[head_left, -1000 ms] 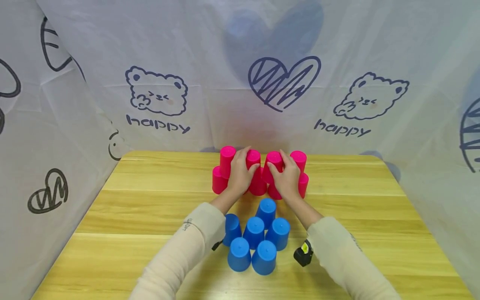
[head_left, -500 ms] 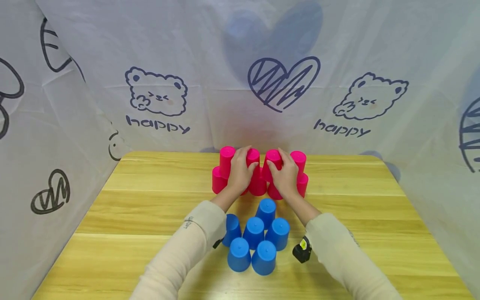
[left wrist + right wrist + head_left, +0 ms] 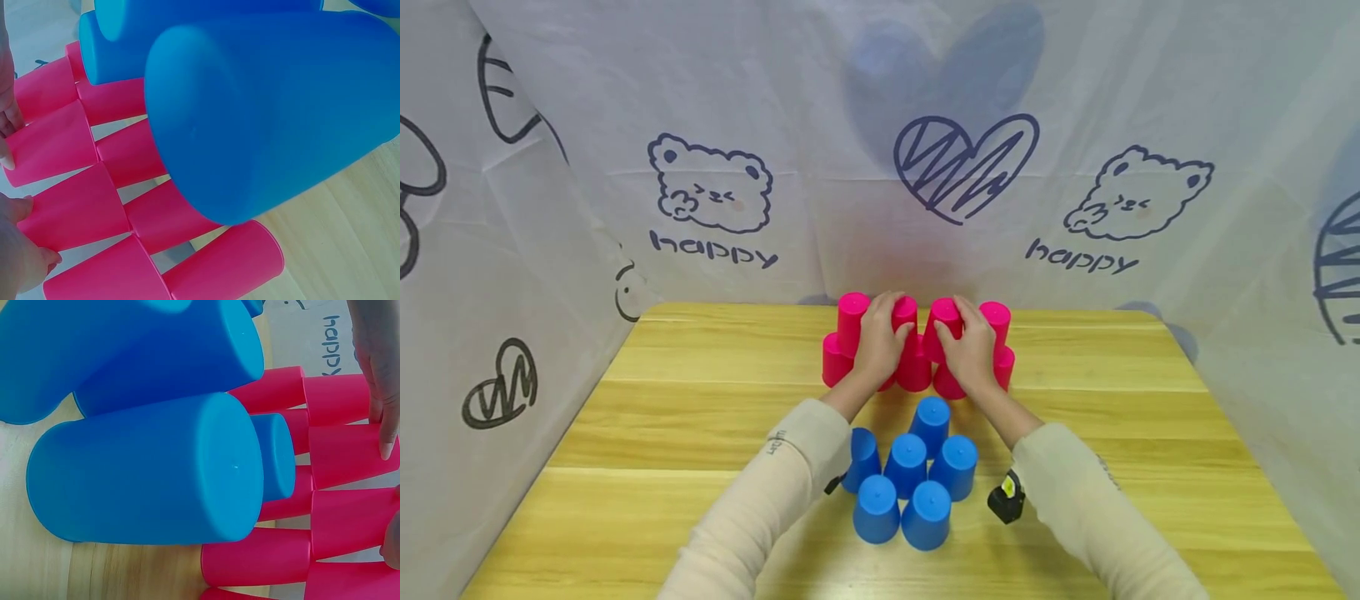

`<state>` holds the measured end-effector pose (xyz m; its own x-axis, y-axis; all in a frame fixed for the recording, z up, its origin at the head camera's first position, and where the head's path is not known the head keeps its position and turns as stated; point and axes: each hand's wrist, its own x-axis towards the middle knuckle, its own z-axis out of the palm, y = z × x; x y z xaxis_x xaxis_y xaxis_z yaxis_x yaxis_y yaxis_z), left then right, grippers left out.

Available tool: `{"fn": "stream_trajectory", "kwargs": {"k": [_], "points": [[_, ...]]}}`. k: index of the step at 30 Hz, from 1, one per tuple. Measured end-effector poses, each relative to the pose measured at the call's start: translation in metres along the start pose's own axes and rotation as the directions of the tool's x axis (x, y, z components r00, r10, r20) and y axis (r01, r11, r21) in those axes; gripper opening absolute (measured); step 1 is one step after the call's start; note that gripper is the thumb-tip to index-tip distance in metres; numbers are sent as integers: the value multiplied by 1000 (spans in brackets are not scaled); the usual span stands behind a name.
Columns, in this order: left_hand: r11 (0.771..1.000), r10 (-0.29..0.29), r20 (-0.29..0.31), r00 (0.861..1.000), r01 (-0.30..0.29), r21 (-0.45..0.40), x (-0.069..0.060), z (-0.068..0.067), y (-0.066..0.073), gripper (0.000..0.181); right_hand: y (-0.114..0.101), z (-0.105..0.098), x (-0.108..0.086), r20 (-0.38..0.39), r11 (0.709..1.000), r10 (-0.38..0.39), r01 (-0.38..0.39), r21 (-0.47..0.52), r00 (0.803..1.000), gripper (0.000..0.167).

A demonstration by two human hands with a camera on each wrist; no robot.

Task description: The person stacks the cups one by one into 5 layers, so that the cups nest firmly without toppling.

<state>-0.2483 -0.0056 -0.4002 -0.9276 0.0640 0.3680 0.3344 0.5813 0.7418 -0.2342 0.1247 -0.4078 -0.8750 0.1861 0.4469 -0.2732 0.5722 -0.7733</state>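
Pink cups stand upside down in two rows at the back of the table. In the upper row my left hand (image 3: 880, 337) grips the second pink cup (image 3: 75, 209) from the left, thumb on its near right side. Beside it, my right hand (image 3: 972, 346) holds the third pink cup (image 3: 943, 325), its thumb across the near side. The outer upper cups, one at the left (image 3: 853, 321) and one at the right (image 3: 997, 315), are untouched by the fingertips in view. A lower row of several pink cups (image 3: 913, 367) bears them, partly hidden by my hands.
Several blue cups (image 3: 906, 467) stand upside down between my forearms, close to the sleeves. A black wrist camera (image 3: 1006, 498) sits by the right sleeve. The wooden table (image 3: 685, 425) ends at a printed cloth (image 3: 835, 208) right behind the pink cups.
My right hand and the pink cup it holds have shifted slightly back and to the left. My left hand stays nearly still on its cup. The blue cups stand as before.
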Motion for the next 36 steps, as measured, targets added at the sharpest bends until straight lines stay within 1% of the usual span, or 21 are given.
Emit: {"fn": "stream_trajectory", "kwargs": {"k": [6,11,18,21,24,26,28,30,32,34,36], "points": [[1000,-3,13,1000,3,7,1,-1,0,45,-1,-1,0,21,1000,0,1,-5,1000,49],[999,20,26,999,-21,28,1,-2,1,44,-2,-3,-1,30,1000,8,-7,-16,1000,51],[998,38,53,998,-40,46,0,-3,0,44,-5,-4,-2,20,1000,-24,25,-7,999,49],[997,54,51,997,-57,58,0,-3,-1,43,-6,-5,-2,10,999,-53,53,3,999,48],[996,58,54,997,-62,67,0,-4,-2,44,-7,-6,-2,-18,994,-110,110,6,994,47],[995,61,58,996,-65,75,0,-5,-2,45,-8,-6,-2,-49,986,-164,164,4,985,45],[994,70,62,996,-75,83,-1,-6,-2,46,-8,-8,-2,-85,974,-225,226,-1,970,43],[990,96,66,993,-103,97,-2,-8,-1,47,-9,-10,-2,-112,959,-281,284,4,953,40],[983,144,65,988,-150,104,-3,-10,1,47,-11,-13,-4,-120,945,-322,326,14,939,39],[974,200,58,978,-205,97,-6,-14,2,47,-11,-17,-6,-116,935,-347,352,27,931,38],[964,251,46,967,-254,81,-9,-17,2,48,-11,-21,-8,-104,932,-353,359,42,930,37]]}}
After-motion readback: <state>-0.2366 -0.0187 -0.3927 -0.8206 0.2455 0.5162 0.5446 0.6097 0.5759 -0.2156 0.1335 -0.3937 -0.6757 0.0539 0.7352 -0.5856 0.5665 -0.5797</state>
